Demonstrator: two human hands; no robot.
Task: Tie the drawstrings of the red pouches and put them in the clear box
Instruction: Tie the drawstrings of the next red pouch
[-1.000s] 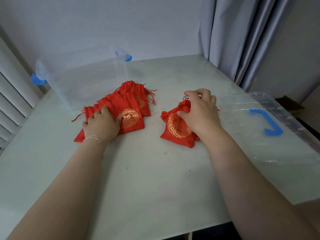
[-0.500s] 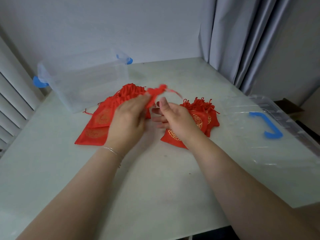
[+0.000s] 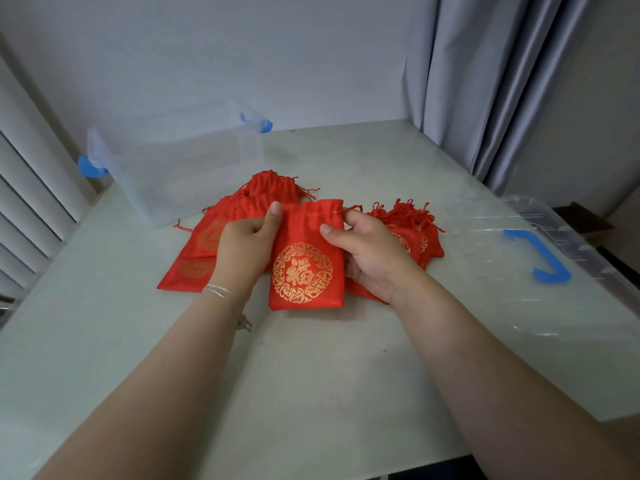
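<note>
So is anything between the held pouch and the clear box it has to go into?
Only the pile of loose pouches lies on the table between the held pouch and the clear box. Lifted, the pouch would pass over them. The box's top looks open.

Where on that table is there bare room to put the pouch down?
Bare tabletop lies near the person, between the forearms and below the held pouch. Another bare strip runs behind the pouches, between the clear box and the curtain. It is crowded mid-table: untied pouches left, tied ones right, and the lid covers the right side.
</note>
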